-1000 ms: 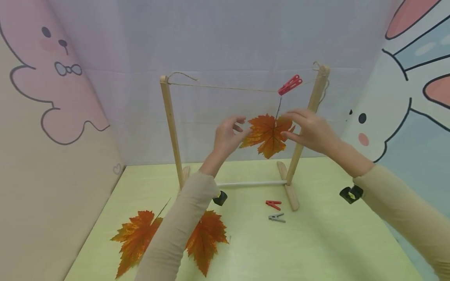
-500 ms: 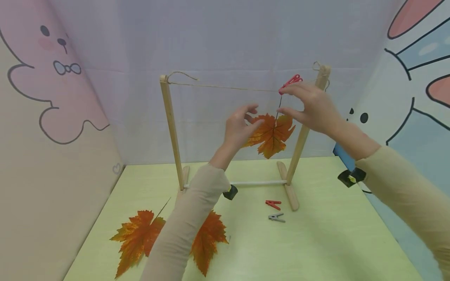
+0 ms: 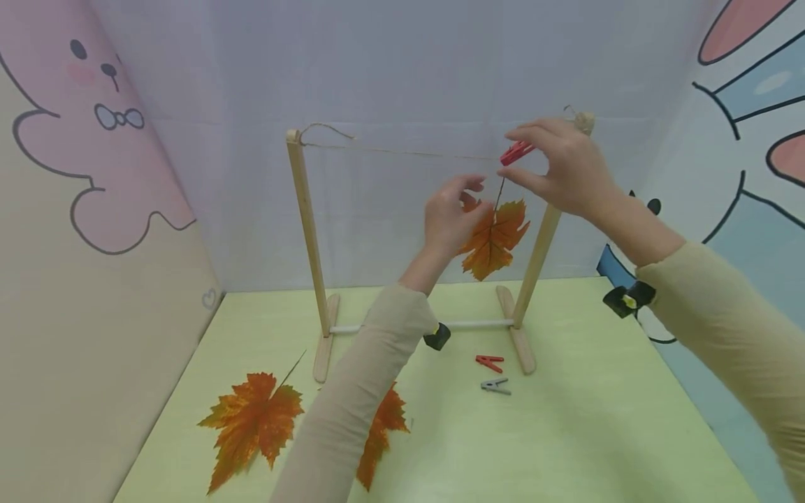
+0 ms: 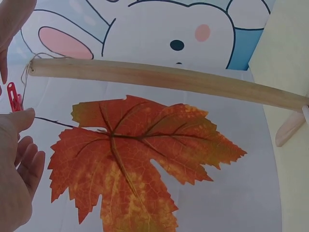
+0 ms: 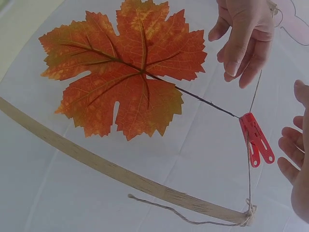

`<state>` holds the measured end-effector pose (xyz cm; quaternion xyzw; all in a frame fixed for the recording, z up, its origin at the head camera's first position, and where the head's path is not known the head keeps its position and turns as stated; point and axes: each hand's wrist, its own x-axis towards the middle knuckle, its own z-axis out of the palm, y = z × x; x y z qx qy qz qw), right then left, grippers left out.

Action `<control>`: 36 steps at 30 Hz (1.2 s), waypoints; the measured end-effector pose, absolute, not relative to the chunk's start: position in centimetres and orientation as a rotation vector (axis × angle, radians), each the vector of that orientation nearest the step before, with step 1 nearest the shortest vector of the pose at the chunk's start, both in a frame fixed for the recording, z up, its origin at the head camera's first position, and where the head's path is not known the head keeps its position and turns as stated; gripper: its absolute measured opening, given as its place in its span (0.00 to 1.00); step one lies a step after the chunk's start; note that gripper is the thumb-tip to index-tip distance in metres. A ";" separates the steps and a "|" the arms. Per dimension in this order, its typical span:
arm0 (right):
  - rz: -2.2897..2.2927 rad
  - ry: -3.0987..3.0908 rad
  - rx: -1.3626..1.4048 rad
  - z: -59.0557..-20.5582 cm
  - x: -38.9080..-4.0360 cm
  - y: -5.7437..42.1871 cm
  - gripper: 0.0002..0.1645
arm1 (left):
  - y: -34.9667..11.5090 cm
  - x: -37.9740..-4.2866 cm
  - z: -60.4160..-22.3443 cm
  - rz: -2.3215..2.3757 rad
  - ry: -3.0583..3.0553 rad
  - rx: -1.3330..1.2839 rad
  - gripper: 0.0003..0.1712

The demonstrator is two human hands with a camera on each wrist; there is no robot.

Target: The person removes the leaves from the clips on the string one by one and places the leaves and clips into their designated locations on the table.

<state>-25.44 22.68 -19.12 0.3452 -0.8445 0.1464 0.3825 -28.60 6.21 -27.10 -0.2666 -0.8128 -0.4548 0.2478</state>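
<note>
An orange maple leaf [image 3: 493, 244] hangs by its thin dark stem from a red clothespin [image 3: 516, 152], which is clipped on a string [image 3: 402, 151]. My right hand [image 3: 569, 168] is at the clothespin, thumb and fingers spread around it; in the right wrist view a gap shows between the fingers and the red clothespin [image 5: 257, 140]. To the left of the stem, my left hand [image 3: 454, 213] is raised with loosely bent fingers and covers part of the leaf in the head view. The right wrist view shows that left hand [image 5: 246, 41] apart from leaf and stem.
The string runs between two wooden posts [image 3: 307, 230] of a stand joined by a white rod [image 3: 481, 324]. On the table [image 3: 566, 419] lie a red clothespin [image 3: 489, 362], a grey clothespin [image 3: 495, 386], one maple leaf [image 3: 254, 419] and another [image 3: 380, 436] partly behind the left sleeve.
My right hand has risen from the leaf to the clothespin on the string. My left hand has moved right and up, closer to the stem. The leaf still hangs.
</note>
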 end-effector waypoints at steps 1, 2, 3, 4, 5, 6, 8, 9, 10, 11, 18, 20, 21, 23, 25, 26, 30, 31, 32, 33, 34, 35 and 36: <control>0.373 -2.160 0.873 -19.1 -25.4 22.7 0.27 | 6.4 -28.6 -27.1 -1.238 -2.218 -0.721 0.21; 0.372 -2.168 0.864 -19.0 -25.4 22.7 0.26 | 6.6 -28.5 -27.1 -1.230 -2.231 -0.718 0.21; 0.372 -2.172 0.860 -19.0 -25.4 22.8 0.26 | 6.8 -28.5 -27.1 -1.223 -2.243 -0.722 0.22; 0.376 -2.174 0.858 -18.9 -25.4 22.9 0.26 | 7.0 -28.4 -27.0 -1.215 -2.253 -0.734 0.23; 0.376 -2.177 0.856 -18.9 -25.4 22.9 0.26 | 7.1 -28.3 -26.9 -1.209 -2.268 -0.746 0.24; 0.378 -2.177 0.855 -18.9 -25.5 23.0 0.26 | 7.3 -28.2 -26.9 -1.202 -2.286 -0.756 0.25; 0.374 -2.181 0.847 -18.7 -25.5 23.2 0.26 | 7.6 -28.0 -26.7 -1.203 -2.324 -0.777 0.28; 0.375 -2.181 0.843 -18.7 -25.5 23.3 0.26 | 7.8 -28.0 -26.6 -1.214 -2.336 -0.786 0.29; 0.373 -2.182 0.838 -18.6 -25.5 23.4 0.26 | 7.9 -27.9 -26.5 -1.231 -2.346 -0.788 0.30; 0.369 -2.188 0.829 -18.5 -25.6 23.5 0.26 | 8.0 -27.9 -26.5 -1.255 -2.352 -0.781 0.30; 0.380 -2.218 0.793 -18.3 -25.6 24.1 0.25 | 8.6 -28.0 -26.3 -1.353 -2.355 -0.692 0.32; 0.382 -2.235 0.780 -18.2 -25.6 24.3 0.25 | 8.8 -28.0 -26.4 -1.356 -2.345 -0.671 0.31; 0.384 -2.243 0.775 -18.1 -25.5 24.4 0.25 | 9.0 -28.0 -26.4 -1.356 -2.338 -0.661 0.30; 0.387 -2.264 0.766 -18.1 -25.6 24.5 0.25 | 9.2 -28.0 -26.5 -1.346 -2.321 -0.643 0.27; 0.392 -2.287 0.754 -18.1 -25.6 24.6 0.25 | 9.4 -28.1 -26.5 -1.345 -2.311 -0.626 0.25; 0.395 -2.296 0.749 -18.1 -25.6 24.6 0.25 | 9.5 -28.1 -26.5 -1.340 -2.308 -0.618 0.23; 0.406 -2.337 0.720 -18.2 -25.6 24.6 0.25 | 9.8 -28.1 -26.7 -1.319 -2.319 -0.589 0.20; 0.407 -2.344 0.715 -18.2 -25.7 24.6 0.25 | 9.9 -28.2 -26.7 -1.313 -2.320 -0.583 0.19; 0.410 -2.351 0.711 -18.2 -25.7 24.6 0.25 | 9.9 -28.2 -26.8 -1.305 -2.323 -0.577 0.18; 0.410 -2.356 0.708 -18.2 -25.7 24.6 0.26 | 9.9 -28.3 -26.9 -1.301 -2.320 -0.570 0.17; 0.412 -2.363 0.705 -18.2 -25.7 24.6 0.26 | 9.9 -28.3 -27.0 -1.295 -2.322 -0.565 0.16; 0.413 -2.370 0.701 -18.2 -25.7 24.6 0.26 | 9.9 -28.3 -27.1 -1.291 -2.323 -0.561 0.15; 0.415 -2.378 0.700 -18.2 -25.7 24.6 0.26 | 9.9 -28.4 -27.2 -1.287 -2.317 -0.558 0.13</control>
